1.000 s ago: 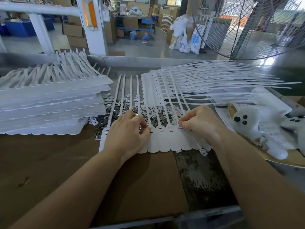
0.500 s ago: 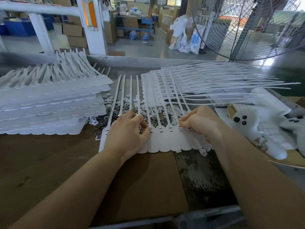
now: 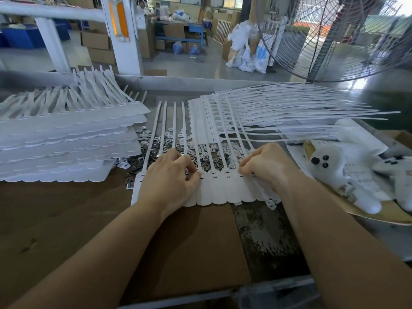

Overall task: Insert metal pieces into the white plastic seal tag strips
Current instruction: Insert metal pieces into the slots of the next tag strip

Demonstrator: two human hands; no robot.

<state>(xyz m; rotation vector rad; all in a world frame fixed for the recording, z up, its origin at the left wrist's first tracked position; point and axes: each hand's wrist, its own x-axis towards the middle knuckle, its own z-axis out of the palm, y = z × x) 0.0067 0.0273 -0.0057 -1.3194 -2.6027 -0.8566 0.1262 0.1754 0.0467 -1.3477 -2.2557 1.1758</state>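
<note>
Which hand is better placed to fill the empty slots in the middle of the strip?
Probably the left hand: its fingertips touch the seal tag strip right beside those slots; the right hand sits farther away.

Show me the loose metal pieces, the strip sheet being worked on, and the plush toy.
metal pieces (image 3: 206,153), head view, middle of the pile between the tails.
strip sheet (image 3: 219,190), head view, a flat tag.
plush toy (image 3: 327,160), head view, its face.

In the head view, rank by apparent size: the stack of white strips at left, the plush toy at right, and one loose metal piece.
1. Stack of white strips
2. Plush toy
3. Loose metal piece, smallest by far
</note>
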